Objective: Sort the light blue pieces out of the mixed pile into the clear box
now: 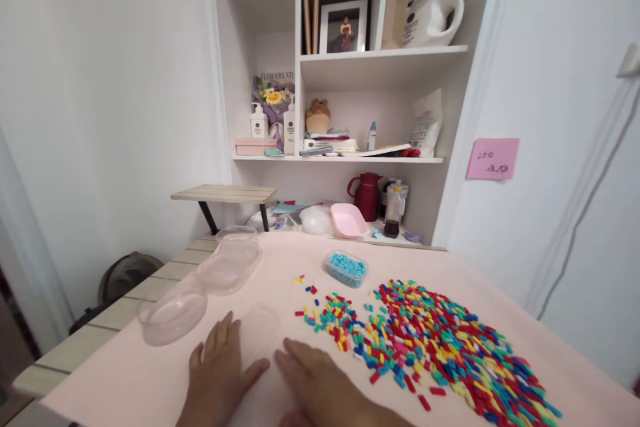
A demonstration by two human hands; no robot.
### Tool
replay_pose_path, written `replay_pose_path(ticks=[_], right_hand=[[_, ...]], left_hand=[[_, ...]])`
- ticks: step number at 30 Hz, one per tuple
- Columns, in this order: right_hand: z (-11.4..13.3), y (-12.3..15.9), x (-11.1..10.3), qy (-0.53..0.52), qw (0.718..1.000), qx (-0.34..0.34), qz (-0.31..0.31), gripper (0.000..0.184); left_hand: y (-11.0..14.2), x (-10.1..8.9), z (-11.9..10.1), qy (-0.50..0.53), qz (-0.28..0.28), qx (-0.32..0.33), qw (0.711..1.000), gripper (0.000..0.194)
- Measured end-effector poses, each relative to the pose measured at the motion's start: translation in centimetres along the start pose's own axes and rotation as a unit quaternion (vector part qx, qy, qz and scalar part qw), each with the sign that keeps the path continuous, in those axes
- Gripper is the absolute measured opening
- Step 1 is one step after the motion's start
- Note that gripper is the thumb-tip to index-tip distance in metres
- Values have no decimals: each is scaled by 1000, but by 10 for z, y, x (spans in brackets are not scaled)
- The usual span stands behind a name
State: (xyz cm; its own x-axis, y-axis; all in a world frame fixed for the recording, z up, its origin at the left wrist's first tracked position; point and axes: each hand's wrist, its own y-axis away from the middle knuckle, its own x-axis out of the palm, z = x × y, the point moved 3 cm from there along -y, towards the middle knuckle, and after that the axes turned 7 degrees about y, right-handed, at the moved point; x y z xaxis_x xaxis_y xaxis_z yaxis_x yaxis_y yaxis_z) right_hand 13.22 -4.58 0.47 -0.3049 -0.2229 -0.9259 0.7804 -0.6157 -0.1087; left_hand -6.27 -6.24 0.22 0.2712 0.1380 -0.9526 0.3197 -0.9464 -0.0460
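My left hand [217,367] rests low over the pink table covering, its fingers stretched out and thumb pointing right. Beside it, my right hand [317,377] has its fingers extended, pointing up and to the left. Between and just beyond my hands lies a clear plastic piece [261,323], perhaps a lid or shallow tray; its lower part is hard to make out. Whether either hand touches it I cannot tell. To the right spreads a big pile of small colourful pieces [430,333] in red, yellow, blue and green. A clear tub [346,280] of light blue pieces stands behind.
Clear round dishes [173,313] and a clear divided container [230,263] lie at the left. At the back are a pink basin [349,220], a red jug [367,197] and a bottle of dark liquid [394,210]. A small wooden stand [224,193] rises at the left.
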Motion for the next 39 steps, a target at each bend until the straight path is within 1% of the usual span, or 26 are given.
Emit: replay_pose_path(ticks=[2,4,6,8,10,12,13,16,17,18,20,22,23,24,25,26,29,30,31,32,33,34,35,36,37,39], right_hand=[[3,-14,20,15,1000,-5,-9,76],[7,-23,28,25,1000,5,-16,75],[11,-27,27,26,1000,8,-13,73],[14,-27,24,24,1000,4,-11,69],[14,-26,22,22,1000,3,-9,67],[13,-25,21,18,1000,11,-4,66],[12,-25,22,16,1000,14,-1,64],[12,-26,22,14,1000,8,0,58],[13,-26,22,14,1000,3,1,57],[13,-26,22,13,1000,-1,3,56],[14,-25,21,3,1000,-4,9,56],[13,-23,19,-33,999,-3,6,55],[12,-23,19,-73,997,4,-5,58],[10,-22,17,-133,991,18,-24,63],[7,-22,16,-209,976,37,-50,71],[4,-23,15,-292,951,58,-80,79],[-3,-26,9,-505,845,92,-146,102],[-4,-28,6,-550,816,90,-155,103],[-4,-29,2,-582,792,83,-162,100],[-4,-29,-4,-604,774,78,-170,92],[-5,-28,-12,-616,762,75,-183,82],[-7,-26,-20,-618,758,76,-196,73],[-12,-23,-31,-610,760,80,-210,67],[-19,-19,-42,-596,765,87,-227,63],[-29,-14,-55,-577,773,98,-246,61],[-60,-1,-85,-527,783,131,-303,59]], left_hand=[[0,0,-1,13,3,3,1000,71],[2,-1,-2,22,7,6,1000,66],[3,-3,-1,33,11,8,999,64],[3,-8,2,61,5,10,998,69],[1,-15,6,126,-16,14,992,74],[1,-22,11,246,-33,-1,969,77],[1,-25,13,319,-29,-20,947,78],[2,-26,17,498,36,-107,860,84],[3,-25,18,531,59,-130,835,85],[4,-24,18,551,80,-146,818,84],[5,-24,18,559,108,-158,806,72],[5,-25,17,557,115,-137,811,54],[5,-27,15,557,108,-118,815,48],[6,-30,13,560,95,-97,817,45],[6,-32,10,564,79,-77,818,45],[7,-35,5,567,66,-63,818,47],[9,-38,-15,586,53,-26,808,56],[8,-38,-24,599,62,-10,799,57],[7,-36,-34,612,77,6,787,57],[6,-33,-44,626,97,22,773,57],[4,-29,-54,640,120,37,758,57],[2,-25,-64,649,141,49,746,56],[-1,-22,-71,655,156,58,737,57],[-4,-19,-77,654,163,64,736,57],[-9,-18,-82,644,160,69,745,58],[-23,-18,-88,603,133,81,782,57]])
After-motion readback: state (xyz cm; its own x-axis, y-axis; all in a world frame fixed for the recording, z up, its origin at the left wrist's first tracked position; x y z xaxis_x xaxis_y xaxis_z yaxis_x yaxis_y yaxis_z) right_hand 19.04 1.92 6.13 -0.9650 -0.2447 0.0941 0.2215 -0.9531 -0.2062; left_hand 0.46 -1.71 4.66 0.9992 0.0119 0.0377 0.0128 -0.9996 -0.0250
